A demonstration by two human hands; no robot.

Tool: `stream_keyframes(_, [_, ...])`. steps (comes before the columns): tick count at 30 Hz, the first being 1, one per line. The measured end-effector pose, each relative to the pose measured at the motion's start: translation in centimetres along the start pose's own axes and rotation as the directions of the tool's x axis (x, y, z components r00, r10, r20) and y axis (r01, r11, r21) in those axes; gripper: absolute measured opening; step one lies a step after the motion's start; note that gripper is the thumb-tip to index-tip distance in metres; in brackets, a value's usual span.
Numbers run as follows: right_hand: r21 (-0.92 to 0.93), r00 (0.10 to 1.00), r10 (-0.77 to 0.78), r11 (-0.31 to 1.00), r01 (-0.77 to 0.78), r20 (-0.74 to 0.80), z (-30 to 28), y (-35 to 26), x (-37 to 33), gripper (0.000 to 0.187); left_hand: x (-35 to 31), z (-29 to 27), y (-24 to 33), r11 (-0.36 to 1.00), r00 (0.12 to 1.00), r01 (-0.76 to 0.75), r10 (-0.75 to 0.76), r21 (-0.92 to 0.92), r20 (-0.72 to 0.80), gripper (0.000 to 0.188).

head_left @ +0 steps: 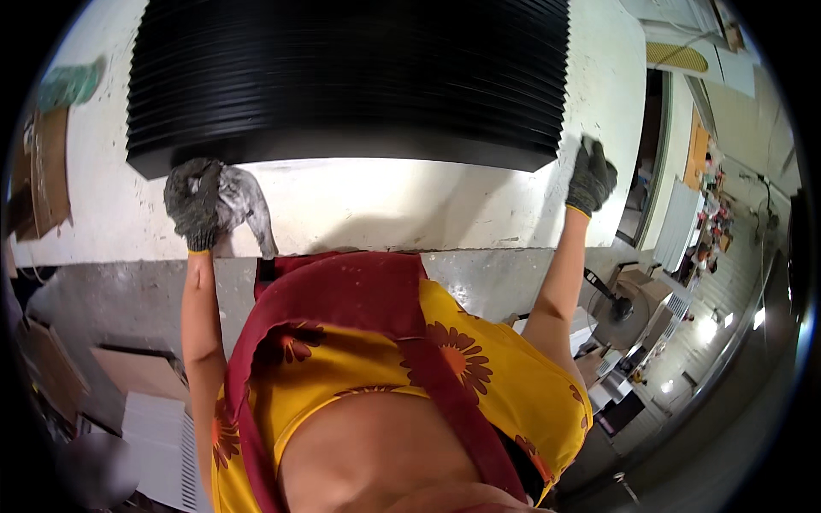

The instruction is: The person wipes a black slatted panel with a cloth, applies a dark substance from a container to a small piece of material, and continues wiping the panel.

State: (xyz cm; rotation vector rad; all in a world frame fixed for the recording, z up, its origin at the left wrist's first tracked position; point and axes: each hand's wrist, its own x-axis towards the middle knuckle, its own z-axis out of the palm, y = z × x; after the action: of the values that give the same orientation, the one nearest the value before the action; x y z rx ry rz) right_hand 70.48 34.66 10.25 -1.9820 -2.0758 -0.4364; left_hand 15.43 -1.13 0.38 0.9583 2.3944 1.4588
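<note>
A tall stack of black panels [342,85] with ridged, stepped sides lies on a white worktable [410,209] in front of me. My left hand [191,203], in a dark grey knitted glove, is closed on a grey-white cloth [246,203] at the stack's near left corner. The cloth hangs from the hand toward the table's near edge. My right hand [592,178], gloved the same way, rests by the table's right side, just off the stack's near right corner. Its fingers stretch forward, and nothing shows in them.
Crumpled green plastic [73,84] and a cardboard box [51,171] sit at the far left. A standing fan [614,309] is to my right. On the floor at the lower left are a cardboard sheet [141,376] and pale panels [154,440].
</note>
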Motion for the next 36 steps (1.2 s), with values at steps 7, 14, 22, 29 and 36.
stream_keyframes(7, [0.485, 0.723, -0.676, 0.589, 0.646, -0.142, -4.7, -26.2, -11.8, 0.041, 0.2, 0.4, -0.1, 1.0, 1.0, 0.009, -0.008, -0.009, 0.022, 0.019])
stream_keyframes(14, [0.027, 0.815, -0.456, 0.868, 0.496, -0.357, 2.8, -10.0, -5.5, 0.034, -0.2, -0.2, -0.5, 0.996, 0.997, 0.076, -0.076, -0.041, 0.012, 0.017])
stream_keyframes(22, [0.578, 0.996, 0.028, 0.813, -0.071, 0.083, -0.4, -5.6, -3.8, 0.025, -0.1, -0.6, -0.1, 0.998, 0.998, 0.052, -0.051, -0.026, 0.046, 0.017])
stream_keyframes(29, [0.516, 0.821, -0.558, 0.742, 0.429, 0.12, -3.0, -21.4, -12.1, 0.05, 0.1, 0.6, 0.2, 0.992, 0.995, 0.103, -0.103, -0.069, 0.008, 0.017])
stream_keyframes(36, [-0.021, 0.986, 0.059, 0.998, -0.056, 0.156, 2.1, 2.0, -1.4, 0.032, -0.9, -0.4, 0.4, 0.993, 0.997, 0.072, -0.074, -0.089, -0.018, 0.018])
